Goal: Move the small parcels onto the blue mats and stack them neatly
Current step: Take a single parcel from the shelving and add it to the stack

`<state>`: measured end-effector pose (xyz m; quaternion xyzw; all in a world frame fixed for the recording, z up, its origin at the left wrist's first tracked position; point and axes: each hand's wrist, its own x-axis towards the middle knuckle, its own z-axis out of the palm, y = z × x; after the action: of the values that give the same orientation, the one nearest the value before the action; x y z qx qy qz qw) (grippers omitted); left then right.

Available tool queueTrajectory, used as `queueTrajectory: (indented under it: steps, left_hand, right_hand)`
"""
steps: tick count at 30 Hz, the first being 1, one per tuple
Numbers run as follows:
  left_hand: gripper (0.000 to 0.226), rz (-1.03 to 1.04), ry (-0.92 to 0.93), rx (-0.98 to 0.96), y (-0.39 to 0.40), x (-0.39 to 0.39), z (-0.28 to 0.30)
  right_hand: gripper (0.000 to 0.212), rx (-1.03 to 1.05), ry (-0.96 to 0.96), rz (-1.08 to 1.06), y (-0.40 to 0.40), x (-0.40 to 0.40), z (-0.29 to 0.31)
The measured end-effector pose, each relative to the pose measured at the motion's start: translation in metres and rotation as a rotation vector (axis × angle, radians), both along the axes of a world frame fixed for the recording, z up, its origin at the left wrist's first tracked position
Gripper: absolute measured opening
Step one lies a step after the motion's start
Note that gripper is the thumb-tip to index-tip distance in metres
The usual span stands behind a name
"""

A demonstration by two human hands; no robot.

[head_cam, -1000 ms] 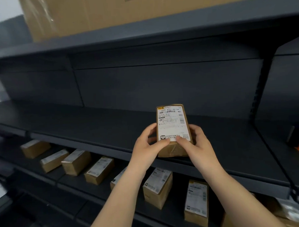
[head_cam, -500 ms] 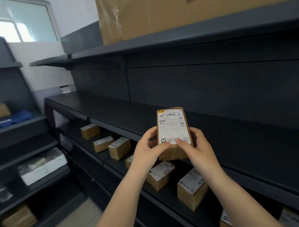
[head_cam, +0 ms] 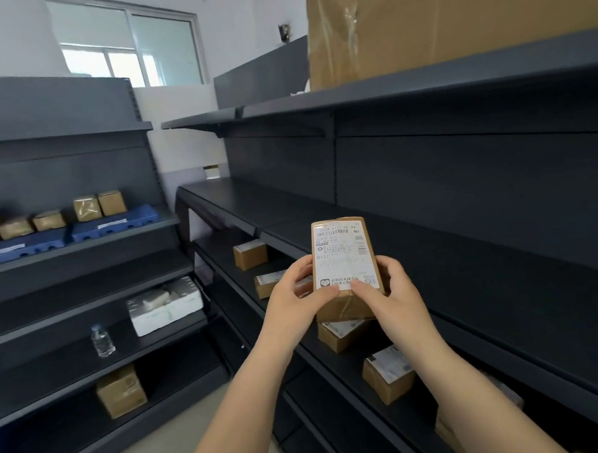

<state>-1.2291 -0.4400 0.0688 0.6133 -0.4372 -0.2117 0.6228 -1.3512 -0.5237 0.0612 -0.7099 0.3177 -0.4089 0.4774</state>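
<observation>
A small brown parcel [head_cam: 343, 258] with a white shipping label is held up in front of me, label facing me. My left hand [head_cam: 295, 300] grips its left side and my right hand [head_cam: 391, 299] its right side, thumbs on the label's lower edge. Two blue mats [head_cam: 116, 222] [head_cam: 24, 247] lie on a shelf of the left rack, with several small parcels [head_cam: 99, 204] standing on them. More small parcels [head_cam: 250, 254] [head_cam: 388, 376] sit on the lower shelf of the right rack, below my hands.
Dark metal racks stand to the left [head_cam: 87, 266] and right [head_cam: 463, 253], with bare floor [head_cam: 183, 437] between. The left rack also holds a white wrapped pack [head_cam: 165, 304], a water bottle [head_cam: 102, 341] and a cardboard box [head_cam: 121, 391]. A large carton [head_cam: 436, 25] sits on top.
My view has swung to the left, bringing the left rack with the blue mats into sight. Both hands keep the same hold on the parcel.
</observation>
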Motion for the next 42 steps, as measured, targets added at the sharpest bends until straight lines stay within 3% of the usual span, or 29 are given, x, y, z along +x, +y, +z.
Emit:
queueTrajectory:
  steps: [24, 42]
  left_hand:
    - [0.044, 0.265, 0.028, -0.026, 0.051, 0.206, -0.001]
    - [0.047, 0.536, 0.049, 0.003, 0.140, 0.368, -0.017]
  right_hand:
    - [0.043, -0.057, 0.033, 0.239, 0.023, 0.233, 0.005]
    - [0.053, -0.037, 0.046, 0.490, 0.092, 0.428, -0.017]
